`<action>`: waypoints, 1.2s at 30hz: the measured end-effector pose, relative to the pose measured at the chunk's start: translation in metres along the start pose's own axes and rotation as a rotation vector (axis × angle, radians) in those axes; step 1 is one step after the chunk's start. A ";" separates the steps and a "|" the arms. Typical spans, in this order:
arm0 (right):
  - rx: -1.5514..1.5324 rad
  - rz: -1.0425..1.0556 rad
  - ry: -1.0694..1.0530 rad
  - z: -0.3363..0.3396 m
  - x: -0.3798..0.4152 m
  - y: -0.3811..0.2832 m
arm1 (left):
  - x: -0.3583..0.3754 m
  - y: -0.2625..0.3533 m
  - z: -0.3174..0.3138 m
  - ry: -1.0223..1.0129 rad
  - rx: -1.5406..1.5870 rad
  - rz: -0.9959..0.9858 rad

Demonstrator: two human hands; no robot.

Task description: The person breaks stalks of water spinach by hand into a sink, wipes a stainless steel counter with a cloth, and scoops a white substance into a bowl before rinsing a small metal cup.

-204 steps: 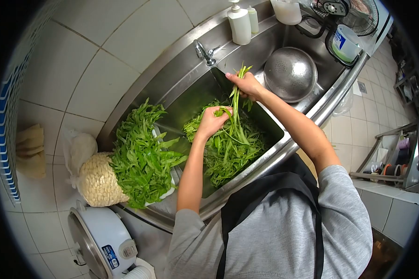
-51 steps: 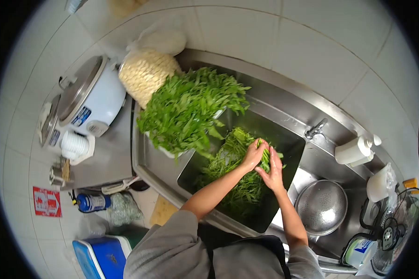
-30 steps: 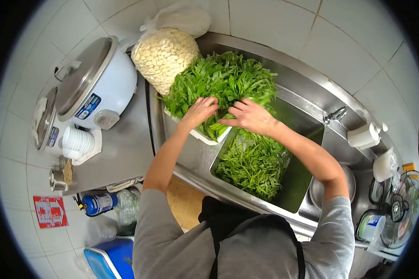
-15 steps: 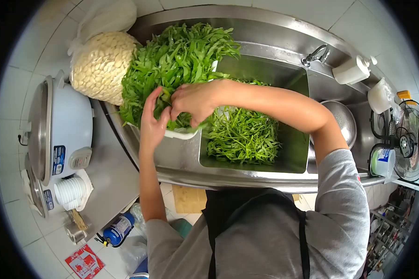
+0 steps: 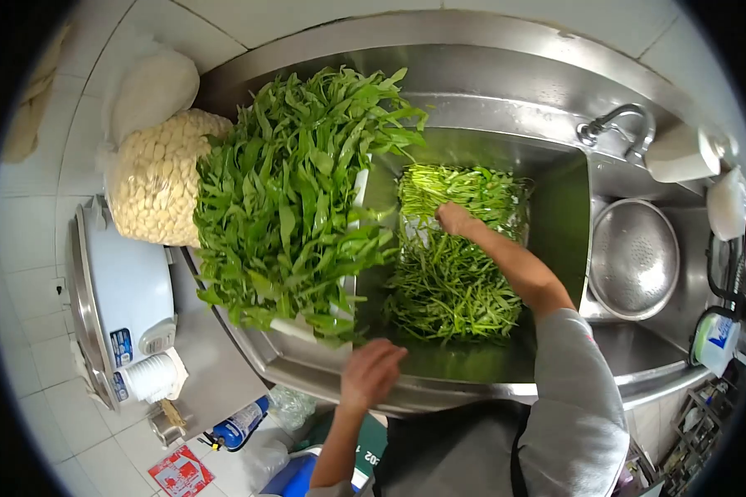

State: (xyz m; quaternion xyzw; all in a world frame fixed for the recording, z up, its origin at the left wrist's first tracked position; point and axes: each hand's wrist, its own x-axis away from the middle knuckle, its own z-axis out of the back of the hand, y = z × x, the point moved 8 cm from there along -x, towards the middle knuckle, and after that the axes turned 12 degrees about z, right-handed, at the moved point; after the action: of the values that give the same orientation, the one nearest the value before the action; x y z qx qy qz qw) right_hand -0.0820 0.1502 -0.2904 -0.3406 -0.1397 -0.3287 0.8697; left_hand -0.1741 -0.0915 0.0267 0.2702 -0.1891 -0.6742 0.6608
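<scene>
My right hand (image 5: pixel 454 217) is down in the deep sink basin, its fingers curled into the cut green stems (image 5: pixel 452 189); the fingertips are mostly hidden. Below it lies a looser heap of leafy greens (image 5: pixel 456 290) in the same basin. My left hand (image 5: pixel 371 371) hovers by the sink's front rim, fingers loosely stretched and holding nothing. Just above it, a tall pile of long-leaved greens (image 5: pixel 298 190) overflows a white container (image 5: pixel 294 331) left of the basin.
A bag of peeled garlic cloves (image 5: pixel 162 178) leans against the pile. To the right are a faucet (image 5: pixel 613 128) and a metal colander (image 5: pixel 635 259) in a second basin. A large cooker (image 5: pixel 128 282) and stacked white bowls (image 5: pixel 151 377) stand at left, a blue cylinder (image 5: pixel 239 424) below.
Both hands have left the leafy pile. My right hand has moved right and into the basin; my left has come down towards the front rim. The view has shifted.
</scene>
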 end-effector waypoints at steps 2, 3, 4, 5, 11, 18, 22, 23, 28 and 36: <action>0.025 0.035 0.003 -0.022 -0.036 0.000 | 0.001 -0.009 -0.021 -0.103 0.003 0.073; 0.063 0.058 0.001 -0.034 -0.053 -0.003 | 0.003 -0.021 -0.035 -0.236 0.011 0.171; 0.046 0.070 0.002 -0.051 -0.068 -0.004 | 0.007 -0.033 -0.047 -0.370 0.020 0.272; 0.140 0.021 0.215 -0.047 -0.078 0.000 | 0.008 -0.037 -0.049 -0.375 0.005 0.281; 0.552 0.045 0.435 -0.072 -0.113 0.008 | 0.012 -0.062 -0.063 -0.408 0.009 0.516; 0.303 -0.044 0.604 -0.023 -0.082 0.011 | 0.013 -0.061 -0.084 -0.590 0.082 0.483; -0.193 -0.008 0.881 0.022 -0.012 0.040 | 0.011 -0.066 -0.088 -0.599 0.118 0.516; -0.355 -0.015 0.896 0.026 0.000 0.056 | 0.007 -0.064 -0.088 -0.592 0.132 0.507; -1.228 -0.118 0.996 0.031 0.033 0.132 | -0.010 -0.057 -0.109 -0.679 -0.084 0.358; -1.191 0.128 1.087 0.128 0.133 0.080 | -0.077 -0.030 -0.159 -0.716 0.287 0.411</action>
State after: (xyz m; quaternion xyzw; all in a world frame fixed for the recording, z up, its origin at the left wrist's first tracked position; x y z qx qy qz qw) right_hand 0.0681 0.2189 -0.1753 -0.5466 0.5208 -0.4172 0.5059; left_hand -0.1011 0.0033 -0.1073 0.0651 -0.5481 -0.5467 0.6297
